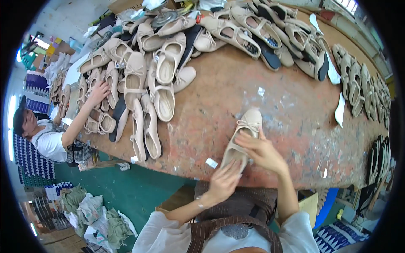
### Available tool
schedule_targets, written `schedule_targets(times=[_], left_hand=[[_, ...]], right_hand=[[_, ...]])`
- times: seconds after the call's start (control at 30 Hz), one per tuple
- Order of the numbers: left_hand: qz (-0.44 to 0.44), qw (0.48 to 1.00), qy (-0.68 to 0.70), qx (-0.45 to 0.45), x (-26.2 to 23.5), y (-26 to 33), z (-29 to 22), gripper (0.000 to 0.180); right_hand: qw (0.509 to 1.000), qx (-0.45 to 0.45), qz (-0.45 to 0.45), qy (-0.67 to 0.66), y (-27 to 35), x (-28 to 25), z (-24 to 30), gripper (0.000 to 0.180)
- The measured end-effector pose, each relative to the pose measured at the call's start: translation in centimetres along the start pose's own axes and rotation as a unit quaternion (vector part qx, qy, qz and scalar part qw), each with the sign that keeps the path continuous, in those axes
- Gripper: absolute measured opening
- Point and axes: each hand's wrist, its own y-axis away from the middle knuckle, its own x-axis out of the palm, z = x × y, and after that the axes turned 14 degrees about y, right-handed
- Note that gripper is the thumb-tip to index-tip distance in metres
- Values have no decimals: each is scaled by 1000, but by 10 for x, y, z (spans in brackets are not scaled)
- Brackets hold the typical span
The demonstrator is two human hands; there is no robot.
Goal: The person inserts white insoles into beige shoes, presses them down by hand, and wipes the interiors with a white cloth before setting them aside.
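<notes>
A beige flat shoe [252,116] with a small bow and a strap rests on the table in front of me, its toe pointing away. My left hand [225,182] is closed around its heel end, fingers at the rim of the opening. My right hand [262,151] grips the shoe's middle, with fingers across the strap and opening and the thumb along the right side. Those fingers partly hide the strap and the inside. Small white paper bits lie nearby, one [211,162] just left of the shoe.
Beige shoes [135,78] are heaped on the worn table [202,122] at left and across the back. More shoes [356,84] stand in rows at right. White insole-shaped pieces [339,110] lie beside them. A co-worker's hand [99,92] reaches into the left heap. Bags [90,211] lie on the green floor.
</notes>
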Motion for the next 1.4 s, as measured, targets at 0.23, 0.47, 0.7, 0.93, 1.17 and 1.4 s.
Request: schedule_targets(times=[0.23,0.47,0.7,0.93,1.17,1.4], left_hand=[[-234,961,-136,48,-223,-117,48,25],[-214,845,-469,141,-271,-345,129,47],[-125,904,-376,-157,-200,-421,156,19],[-156,958,-235,58,-127,-217,24,14],[8,1000,-15,-13,-58,-40,2,17],[-71,993,-64,-64,-58,-2,0,25]], right_hand=[[776,415,-401,257,147,-211,-229,36],[634,619,-282,366,170,-265,-381,67],[791,523,-303,92,191,-268,-371,60],[746,401,-345,-403,198,-153,-187,54],[683,229,-209,-661,159,-62,-58,84],[792,293,-164,-510,153,-49,-24,50]])
